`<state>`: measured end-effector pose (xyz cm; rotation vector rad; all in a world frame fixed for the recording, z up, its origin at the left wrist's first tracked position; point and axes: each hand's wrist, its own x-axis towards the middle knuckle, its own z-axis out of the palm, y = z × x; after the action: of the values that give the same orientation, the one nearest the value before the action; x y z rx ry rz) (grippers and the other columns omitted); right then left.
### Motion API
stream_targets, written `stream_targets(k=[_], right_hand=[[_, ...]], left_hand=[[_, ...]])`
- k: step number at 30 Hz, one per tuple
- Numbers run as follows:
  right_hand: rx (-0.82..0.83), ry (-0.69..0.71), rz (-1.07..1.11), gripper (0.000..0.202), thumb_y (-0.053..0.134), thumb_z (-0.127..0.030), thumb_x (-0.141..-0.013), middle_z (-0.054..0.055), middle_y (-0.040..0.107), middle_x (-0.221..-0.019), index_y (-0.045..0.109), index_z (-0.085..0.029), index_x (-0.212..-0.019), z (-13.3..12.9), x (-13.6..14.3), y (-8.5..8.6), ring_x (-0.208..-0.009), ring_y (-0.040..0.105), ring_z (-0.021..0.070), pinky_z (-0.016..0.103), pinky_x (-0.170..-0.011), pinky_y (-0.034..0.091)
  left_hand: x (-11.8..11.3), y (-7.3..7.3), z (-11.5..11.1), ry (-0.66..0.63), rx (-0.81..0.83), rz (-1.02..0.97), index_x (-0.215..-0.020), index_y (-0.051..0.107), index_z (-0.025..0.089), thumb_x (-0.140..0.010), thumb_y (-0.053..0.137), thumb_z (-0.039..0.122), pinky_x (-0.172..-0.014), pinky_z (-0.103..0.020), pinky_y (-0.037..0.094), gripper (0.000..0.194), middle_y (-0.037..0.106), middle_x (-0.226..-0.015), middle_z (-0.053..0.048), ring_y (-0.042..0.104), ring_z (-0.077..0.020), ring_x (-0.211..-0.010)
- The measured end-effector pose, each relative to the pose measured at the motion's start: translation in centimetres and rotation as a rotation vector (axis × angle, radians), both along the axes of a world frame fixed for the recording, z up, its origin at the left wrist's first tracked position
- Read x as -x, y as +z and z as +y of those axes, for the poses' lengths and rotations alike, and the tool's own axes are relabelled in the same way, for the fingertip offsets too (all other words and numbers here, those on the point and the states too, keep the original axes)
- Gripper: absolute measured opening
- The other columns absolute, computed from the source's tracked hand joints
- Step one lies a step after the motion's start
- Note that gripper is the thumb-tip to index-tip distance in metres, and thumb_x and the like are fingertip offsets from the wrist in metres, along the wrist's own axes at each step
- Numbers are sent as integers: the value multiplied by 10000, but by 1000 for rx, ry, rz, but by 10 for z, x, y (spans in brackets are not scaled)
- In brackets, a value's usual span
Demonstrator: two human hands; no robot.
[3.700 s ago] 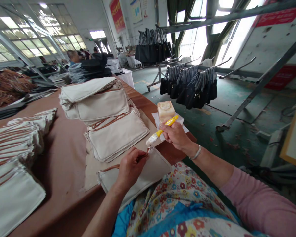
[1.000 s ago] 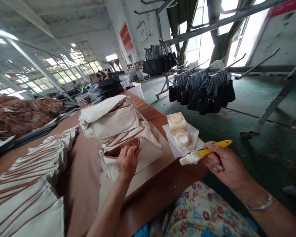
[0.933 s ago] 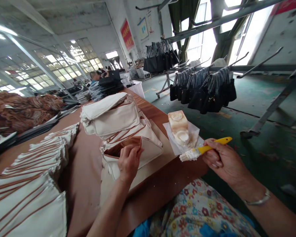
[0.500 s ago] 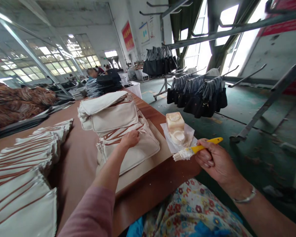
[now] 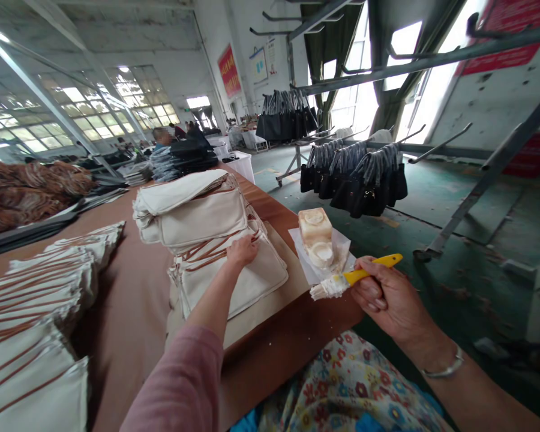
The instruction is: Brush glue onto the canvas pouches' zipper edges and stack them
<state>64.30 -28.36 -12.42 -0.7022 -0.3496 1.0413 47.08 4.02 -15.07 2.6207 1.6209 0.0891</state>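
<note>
My left hand [image 5: 243, 249] is closed at the edge of the upper cream panel in a pile of cream panels [image 5: 252, 279] with brown strips; its fingertips are partly hidden, and what they pinch is too small to make out. My right hand [image 5: 382, 294] grips a yellow-handled brush [image 5: 360, 275], whose bristles are coated with white paste and point left over the table's edge. Just beyond the brush, a whitish container [image 5: 315, 225] and a round white lid-like piece [image 5: 321, 254] rest on a white sheet [image 5: 302, 252].
Fanned cream pieces [image 5: 40, 300] lie along the left of the brown table [image 5: 135, 300]. Folded cream panels [image 5: 198, 210] are stacked behind my left hand. Brown bundles [image 5: 31, 186] lie far left. Black bags [image 5: 369, 192] hang from a metal rack at right. A person [image 5: 162, 138] is beyond the table.
My left hand has shifted slightly right along the cream panels, still closed. My right hand holds the brush much as before. The whole view has moved a little.
</note>
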Motion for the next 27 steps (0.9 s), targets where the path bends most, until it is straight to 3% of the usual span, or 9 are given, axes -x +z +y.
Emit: stream_targets(k=[6,11,16,21,27], right_hand=[[-17,-22,6,176,727,-257,-861,-87,382,-443,611,-167,-764,-2,-4,-5,-332,241,31,156,-334,261],[-32,-47,-24,198,738,-285,-853,-95,380,-436,584,-185,-780,0,-9,-4,-325,251,38,160,-331,258],[-25,-115,-120,267,801,-307,-779,-101,402,-422,561,-191,-786,24,-5,9,-325,263,36,157,-335,244],[-70,-148,-313,267,769,-375,-813,-105,387,-412,566,-201,-811,54,14,14,-331,268,59,194,-352,223],[-17,-297,-903,233,641,-377,-929,-40,507,-519,618,-199,-779,66,23,12,-482,473,121,252,-518,399]], left_hand=[[-14,5,2,64,10,-55,-1051,707,192,-792,629,380,-954,-513,457,330,613,-1319,-202,517,-415,-1272],[-3,13,-13,-29,119,-162,-913,724,173,-739,657,303,-832,-372,497,227,740,-978,-122,669,-308,-984],[24,20,-61,-177,305,-339,-952,743,178,-800,592,403,-650,-242,485,310,741,-841,-11,675,-188,-759],[38,24,-118,-233,500,-663,-940,758,168,-746,677,436,-617,-228,474,340,745,-828,-13,653,-167,-708],[39,26,-156,-192,532,-757,-914,753,173,-717,715,400,-620,-230,474,303,740,-814,-20,648,-171,-729]])
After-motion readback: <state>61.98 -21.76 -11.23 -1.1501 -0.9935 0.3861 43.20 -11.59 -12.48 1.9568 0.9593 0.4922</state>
